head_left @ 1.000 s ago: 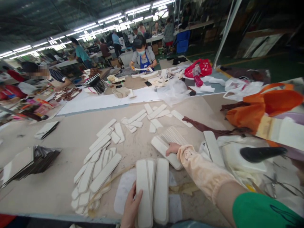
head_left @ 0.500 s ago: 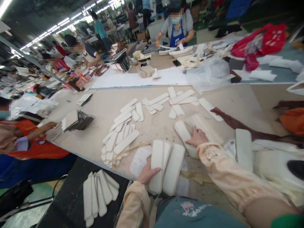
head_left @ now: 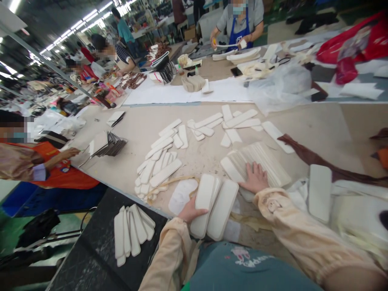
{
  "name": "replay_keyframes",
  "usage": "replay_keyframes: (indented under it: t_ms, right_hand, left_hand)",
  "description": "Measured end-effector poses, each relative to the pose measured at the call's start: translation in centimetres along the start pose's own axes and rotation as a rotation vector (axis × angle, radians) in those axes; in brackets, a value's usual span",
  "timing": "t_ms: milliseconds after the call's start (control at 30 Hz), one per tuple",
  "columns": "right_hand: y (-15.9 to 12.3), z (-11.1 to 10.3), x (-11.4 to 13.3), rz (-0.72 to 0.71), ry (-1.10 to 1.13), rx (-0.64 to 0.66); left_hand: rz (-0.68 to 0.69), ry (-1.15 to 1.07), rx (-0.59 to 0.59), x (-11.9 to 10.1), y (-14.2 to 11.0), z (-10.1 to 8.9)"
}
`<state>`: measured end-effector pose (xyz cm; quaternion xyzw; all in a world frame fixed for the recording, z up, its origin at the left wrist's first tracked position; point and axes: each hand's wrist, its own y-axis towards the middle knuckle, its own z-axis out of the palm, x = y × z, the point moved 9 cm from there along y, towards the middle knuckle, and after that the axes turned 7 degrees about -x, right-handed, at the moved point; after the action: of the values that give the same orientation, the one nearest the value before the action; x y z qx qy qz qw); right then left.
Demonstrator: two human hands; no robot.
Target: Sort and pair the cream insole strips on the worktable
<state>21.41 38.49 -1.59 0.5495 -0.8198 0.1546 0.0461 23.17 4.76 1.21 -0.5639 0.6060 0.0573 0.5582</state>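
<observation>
Pads of pale foam sit low in the frame's centre: a small stack of white pads point(head_left: 212, 204) lies at the near edge of the table point(head_left: 303, 125), and the left hand point(head_left: 189, 211) grips its lower left end, thumb on top and fingers curled under. Just right of it, the right hand point(head_left: 255, 178) rests flat and open, fingers spread, on a fanned row of thin cream strips point(head_left: 260, 161), a peach sleeve point(head_left: 303, 230) covering the arm behind it. Left of the stack a loose heap of pads point(head_left: 157, 165) spreads over the table, and more scattered pads point(head_left: 224, 123) lie above centre. A single pad point(head_left: 319, 192) lies at the right, near a brown strap point(head_left: 306, 155). At lower left another bunch of pads point(head_left: 130, 232) rests on a dark surface point(head_left: 97, 258). At the left edge, a co-worker's hand point(head_left: 71, 152) reaches toward a pile of dark-backed sheets point(head_left: 104, 143). Another person in a blue apron point(head_left: 239, 24) works at the top of the frame.
</observation>
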Motion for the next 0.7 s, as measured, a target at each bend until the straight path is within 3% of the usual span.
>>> replay_keyframes:
  t_ms: [133, 200, 300, 367, 533, 700]
  right_hand:
    - [-2.0, -2.8, 1.3, -0.095, 0.128, -0.145]
    - [-3.4, -3.0, 1.2, -0.069, 0.292, -0.131]
    - [-6.3, -0.5, 0.2, 0.13, 0.692, 0.085]
    - [-8.9, 1.7, 0.2, 0.256, 0.894, 0.24]
    - [-15.1, 5.6, 1.9, 0.417, 1.157, 0.504]
    - [-17.6, 7.1, 4.3, 0.518, 1.366, 0.615]
  left_hand:
    - [0.017, -0.027, -0.023, -0.7, -0.2, -0.2]
    - [0.022, -0.04, -0.096, -1.3, -0.4, -0.8]
    - [0.019, -0.002, -0.315, -2.0, -1.2, -2.7]
    - [0.021, 0.041, -0.383, -2.5, -1.9, -3.3]
    - [0.051, 0.156, -0.326, -2.9, -3.2, -2.2]
    - [0.09, 0.131, -0.254, -2.9, -3.6, -0.7]
